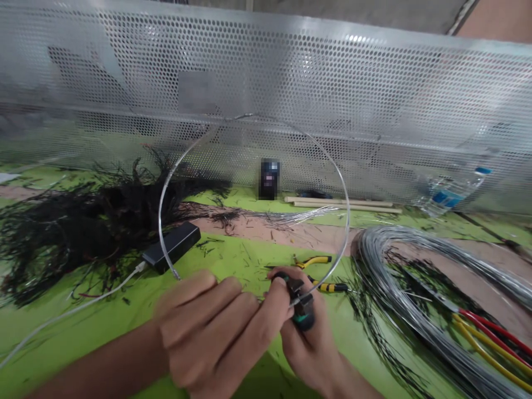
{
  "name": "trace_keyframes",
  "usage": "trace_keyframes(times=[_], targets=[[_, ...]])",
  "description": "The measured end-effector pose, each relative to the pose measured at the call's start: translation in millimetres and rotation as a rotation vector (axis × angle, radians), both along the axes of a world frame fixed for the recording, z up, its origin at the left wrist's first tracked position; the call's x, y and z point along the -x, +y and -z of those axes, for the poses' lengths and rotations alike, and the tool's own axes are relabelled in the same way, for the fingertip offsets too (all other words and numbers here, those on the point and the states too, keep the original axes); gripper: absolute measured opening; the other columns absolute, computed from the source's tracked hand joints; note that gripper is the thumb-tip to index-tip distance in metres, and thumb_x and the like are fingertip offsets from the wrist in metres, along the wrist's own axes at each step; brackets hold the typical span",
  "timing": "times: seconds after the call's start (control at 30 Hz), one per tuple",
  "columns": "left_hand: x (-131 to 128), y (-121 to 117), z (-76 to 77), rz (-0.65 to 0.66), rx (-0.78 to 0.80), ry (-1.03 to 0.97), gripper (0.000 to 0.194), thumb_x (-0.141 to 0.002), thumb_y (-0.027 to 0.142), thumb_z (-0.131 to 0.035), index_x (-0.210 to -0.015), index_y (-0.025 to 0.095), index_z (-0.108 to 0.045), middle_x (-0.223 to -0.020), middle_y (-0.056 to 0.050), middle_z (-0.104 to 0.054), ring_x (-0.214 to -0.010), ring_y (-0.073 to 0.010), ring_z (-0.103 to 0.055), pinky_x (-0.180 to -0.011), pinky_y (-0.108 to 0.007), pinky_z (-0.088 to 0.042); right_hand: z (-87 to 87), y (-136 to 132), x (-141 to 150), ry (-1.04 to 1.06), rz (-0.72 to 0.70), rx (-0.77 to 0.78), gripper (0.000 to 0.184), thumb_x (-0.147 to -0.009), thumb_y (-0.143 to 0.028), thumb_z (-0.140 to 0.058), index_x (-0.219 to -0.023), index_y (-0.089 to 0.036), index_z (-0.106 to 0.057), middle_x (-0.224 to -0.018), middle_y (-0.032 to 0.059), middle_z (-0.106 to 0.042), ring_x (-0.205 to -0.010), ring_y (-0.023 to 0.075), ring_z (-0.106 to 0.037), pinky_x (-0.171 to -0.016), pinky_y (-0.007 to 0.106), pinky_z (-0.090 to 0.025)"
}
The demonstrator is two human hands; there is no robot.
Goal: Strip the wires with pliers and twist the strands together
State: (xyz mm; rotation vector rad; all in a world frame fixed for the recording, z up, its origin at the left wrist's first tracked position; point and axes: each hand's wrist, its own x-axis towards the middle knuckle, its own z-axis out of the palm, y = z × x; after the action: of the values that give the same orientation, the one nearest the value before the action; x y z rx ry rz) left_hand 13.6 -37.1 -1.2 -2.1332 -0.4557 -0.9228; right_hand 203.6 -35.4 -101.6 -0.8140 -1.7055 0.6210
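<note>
A big round loop of thin silver wire (348, 213) is held up above the green table (241, 255), toward its near edge. The loop's ends are gripped in the left hand (216, 332), which is curled into a fist. A small black-and-green hand tool (306, 320) is held tight in the right hand (307, 349), with wire running through it. Toward the table's right edge, a thick coil of grey wire (376, 249) is laid. Toward the left edge, a messy black pile of thin strands (95, 216) is spread. By the far right corner, a clear plastic bottle with a blue cap (451, 197) is seen.
</note>
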Motion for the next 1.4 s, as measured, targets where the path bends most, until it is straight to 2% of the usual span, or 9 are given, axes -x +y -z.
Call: trace_keyframes(times=[0.17, 0.43, 0.53, 0.7, 0.9, 1.07, 1.2, 1.27, 1.4], targets=[[2.2, 0.7, 1.8, 0.000, 0.018, 0.003, 0.016, -0.096, 0.013, -0.066, -0.105, 0.008, -0.079, -0.061, 0.001, -0.062, -0.053, -0.0142, -0.059, -0.047, -0.037, -0.035, 3.1, 2.4, 2.2, 0.014, -0.009, -0.005, 0.032, -0.096, -0.017, -0.056, -0.125, -0.029, -0.054, -0.093, 0.0002, -0.065, -0.077, 0.0177, -0.062, -0.071, 0.029, -0.054], [-1.8, -2.3, 4.1, -0.024, -0.037, -0.027, 0.012, -0.097, 0.012, -0.068, -0.099, 0.007, -0.078, -0.059, 0.004, -0.063, -0.051, -0.0125, -0.057, -0.049, -0.036, -0.039, 6.6, 0.1, 1.4, -0.016, 0.012, -0.020, 0.034, -0.094, -0.016, -0.056, -0.126, -0.026, -0.055, -0.102, 0.0042, -0.067, -0.085, 0.0207, -0.065, -0.079, 0.036, -0.057], [2.1, -5.5, 5.2, -0.071, -0.083, -0.011, 0.012, -0.096, 0.015, -0.071, -0.101, 0.009, -0.080, -0.059, 0.004, -0.062, -0.052, -0.0133, -0.058, -0.047, -0.035, -0.040, 6.3, -2.9, 2.5, -0.010, 0.003, -0.006, 0.029, -0.096, -0.018, -0.055, -0.123, -0.027, -0.055, -0.094, 0.0010, -0.063, -0.076, 0.0180, -0.061, -0.070, 0.032, -0.054], [11.1, -5.6, -4.9, -0.086, -0.100, 0.232, 0.012, -0.092, 0.012, -0.072, -0.090, 0.014, -0.084, -0.064, 0.002, -0.065, -0.051, -0.0110, -0.062, -0.039, -0.028, -0.042, 0.7, -6.1, 2.4, -0.015, 0.007, 0.024, 0.019, -0.100, -0.021, -0.055, -0.117, -0.028, -0.055, -0.089, -0.0010, -0.061, -0.073, 0.0172, -0.060, -0.066, 0.031, -0.052], [7.9, 3.4, -11.4, -0.086, -0.227, 0.209, 0.026, -0.095, 0.007, -0.063, -0.086, 0.015, -0.086, -0.056, 0.004, -0.059, -0.042, -0.0095, -0.057, -0.031, -0.024, -0.040, -8.4, -7.8, 2.0, -0.018, 0.007, 0.086, 0.010, -0.102, -0.025, -0.057, -0.111, -0.026, -0.061, -0.091, 0.0002, -0.068, -0.074, 0.0177, -0.065, -0.067, 0.031, -0.056], [8.1, 3.6, -15.9, -0.094, -0.208, 0.255, 0.027, -0.095, 0.004, -0.062, -0.089, 0.012, -0.086, -0.055, 0.003, -0.059, -0.041, -0.0092, -0.058, -0.030, -0.023, -0.040, -7.6, -5.1, 0.5, -0.065, 0.033, 0.082, 0.005, -0.102, -0.025, -0.055, -0.105, -0.025, -0.059, -0.086, 0.0000, -0.065, -0.073, 0.0179, -0.065, -0.063, 0.030, -0.054], [8.5, 6.2, -16.8, -0.088, -0.190, 0.228, 0.023, -0.097, 0.006, -0.062, -0.094, 0.006, -0.084, -0.054, 0.003, -0.059, -0.041, -0.0102, -0.059, -0.030, -0.025, -0.040, -4.9, 0.8, -3.1, -0.133, 0.108, -0.015, 0.008, -0.098, -0.019, -0.056, -0.104, -0.025, -0.057, -0.083, -0.0018, -0.064, -0.067, 0.0156, -0.061, -0.059, 0.027, -0.050], [7.0, 8.6, -14.5, -0.076, -0.136, 0.183, 0.018, -0.097, 0.008, -0.065, -0.095, 0.004, -0.082, -0.056, 0.003, -0.062, -0.044, -0.0112, -0.062, -0.032, -0.028, -0.040, -5.4, 4.1, -5.5, -0.160, 0.134, -0.063, 0.012, -0.095, -0.016, -0.056, -0.102, -0.026, -0.055, -0.082, -0.0022, -0.063, -0.067, 0.0148, -0.061, -0.059, 0.025, -0.050], [1.6, 11.4, -2.5, 0.000, 0.006, -0.005, 0.016, -0.099, 0.010, -0.060, -0.100, 0.004, -0.076, -0.060, 0.001, -0.065, -0.047, -0.0135, -0.060, -0.039, -0.035, -0.036, -9.2, 8.9, -10.7, -0.206, 0.124, -0.136, 0.028, -0.089, -0.010, -0.053, -0.112, -0.026, -0.055, -0.088, -0.0002, -0.065, -0.074, 0.0162, -0.067, -0.065, 0.024, -0.054]])
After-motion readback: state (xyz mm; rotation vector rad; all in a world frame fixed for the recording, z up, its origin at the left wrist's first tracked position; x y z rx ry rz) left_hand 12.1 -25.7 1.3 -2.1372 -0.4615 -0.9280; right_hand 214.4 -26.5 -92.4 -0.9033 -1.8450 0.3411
